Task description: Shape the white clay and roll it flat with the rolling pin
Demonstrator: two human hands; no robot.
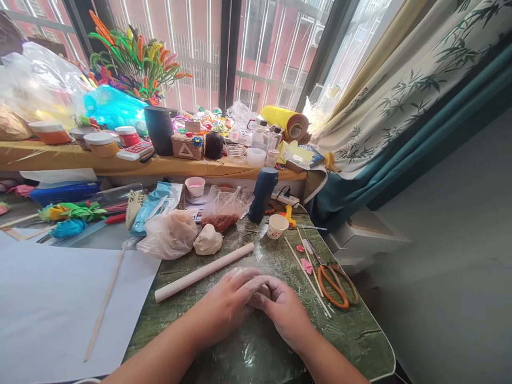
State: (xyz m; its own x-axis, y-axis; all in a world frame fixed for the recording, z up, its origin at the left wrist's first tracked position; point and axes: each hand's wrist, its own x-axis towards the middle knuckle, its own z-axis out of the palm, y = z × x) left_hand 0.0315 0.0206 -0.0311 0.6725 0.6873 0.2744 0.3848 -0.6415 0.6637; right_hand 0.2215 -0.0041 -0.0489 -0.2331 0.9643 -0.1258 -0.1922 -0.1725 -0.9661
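Observation:
My left hand (228, 301) and my right hand (282, 306) meet on the green tabletop (352, 336), fingers curled and pressed together around a small pale lump of clay (264, 290) that barely shows between them. A white rolling pin (204, 272) lies at a slant just beyond my left hand. A larger lump of pale clay (208, 240) sits behind it, next to a crumpled plastic bag (168, 234).
Orange-handled scissors (334, 285), thin wooden sticks (308, 277) and pink scraps lie to the right. A paper cup (277, 226), dark bottle (262, 194) and bag of red material (224, 210) stand behind. White paper sheet (52, 304) covers the left. A cluttered shelf runs along the window.

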